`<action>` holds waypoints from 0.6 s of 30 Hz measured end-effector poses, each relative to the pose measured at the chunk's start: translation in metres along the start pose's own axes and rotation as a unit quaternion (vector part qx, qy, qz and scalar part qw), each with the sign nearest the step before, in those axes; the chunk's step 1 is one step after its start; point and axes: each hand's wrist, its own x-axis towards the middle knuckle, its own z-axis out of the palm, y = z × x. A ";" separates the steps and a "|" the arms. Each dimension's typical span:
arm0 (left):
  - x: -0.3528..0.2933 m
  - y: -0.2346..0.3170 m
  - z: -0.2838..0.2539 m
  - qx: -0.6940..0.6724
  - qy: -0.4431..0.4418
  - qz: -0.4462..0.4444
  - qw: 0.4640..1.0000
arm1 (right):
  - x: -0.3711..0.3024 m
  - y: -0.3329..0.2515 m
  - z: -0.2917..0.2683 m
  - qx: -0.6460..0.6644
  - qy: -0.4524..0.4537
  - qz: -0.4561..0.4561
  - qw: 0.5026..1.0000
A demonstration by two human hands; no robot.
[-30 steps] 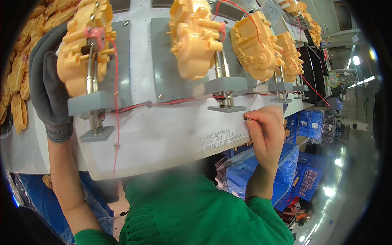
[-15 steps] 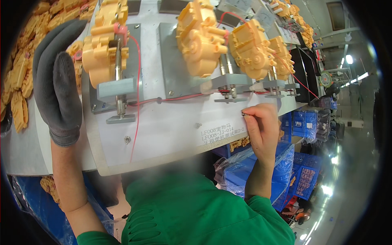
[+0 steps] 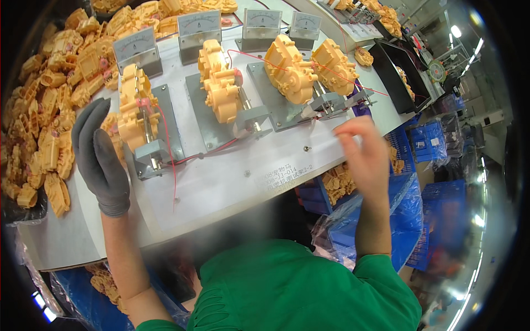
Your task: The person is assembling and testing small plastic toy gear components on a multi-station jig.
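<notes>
My left hand [image 3: 102, 160], in a grey knit glove, is stretched out with its fingers extended, beside the leftmost yellow plastic gear housing [image 3: 135, 107]. Whether it touches the housing I cannot tell. That housing sits on a grey metal clamp fixture [image 3: 153, 150] with a red wire. My bare right hand [image 3: 364, 154] hovers over the board's right end, smeared by motion, with nothing visible in it. A small metal toggle switch [image 3: 307, 148] stands left of its fingers. More yellow housings [image 3: 221, 83] are mounted in fixtures along the white board [image 3: 221, 182].
Behind the fixtures stand several analog meters [image 3: 199, 27]. A heap of loose yellow housings [image 3: 52, 116] covers the table's left side. At the right are a black tray [image 3: 395, 77] and blue crates [image 3: 428, 140]. Plastic-lined blue bins [image 3: 381, 220] stand below the table edge.
My right hand has let go of the toggle switch and moved off to its right. My left hand stays by the leftmost housing. The view has shifted, showing the meters more fully.
</notes>
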 end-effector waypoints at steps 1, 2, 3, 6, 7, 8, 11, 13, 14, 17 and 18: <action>0.001 0.001 0.000 0.003 -0.001 0.008 1.000 | 0.005 -0.006 -0.003 0.004 0.008 -0.001 1.000; 0.000 0.001 0.001 -0.002 -0.001 0.004 1.000 | 0.011 -0.012 -0.006 0.037 0.052 0.013 0.998; 0.000 0.000 0.002 -0.006 0.000 0.000 1.000 | 0.017 -0.017 -0.008 0.070 0.096 0.026 0.993; 0.001 0.002 0.000 -0.015 0.006 0.005 1.000 | 0.031 -0.027 -0.013 0.087 0.085 0.021 0.992; 0.001 0.002 0.000 -0.028 0.012 0.006 1.000 | 0.034 -0.029 -0.012 0.089 0.088 0.020 0.992; 0.001 0.002 0.000 -0.026 0.010 0.007 1.000 | 0.037 -0.032 -0.011 0.101 0.086 0.027 0.991; 0.001 0.002 0.000 -0.025 0.012 0.010 1.000 | 0.042 -0.033 -0.011 0.106 0.081 0.030 0.991; 0.001 0.001 0.000 -0.023 0.013 0.009 1.000 | 0.043 -0.033 -0.011 0.097 0.077 0.031 0.992; 0.000 0.000 0.001 -0.020 0.016 0.007 1.000 | 0.043 -0.035 -0.011 0.092 0.074 0.034 0.992; 0.000 -0.002 0.002 -0.032 0.024 0.003 0.999 | 0.038 -0.038 -0.009 0.088 0.071 0.057 0.992; 0.001 -0.001 0.003 -0.044 0.034 -0.011 0.998 | 0.033 -0.039 -0.008 0.095 0.071 0.066 0.991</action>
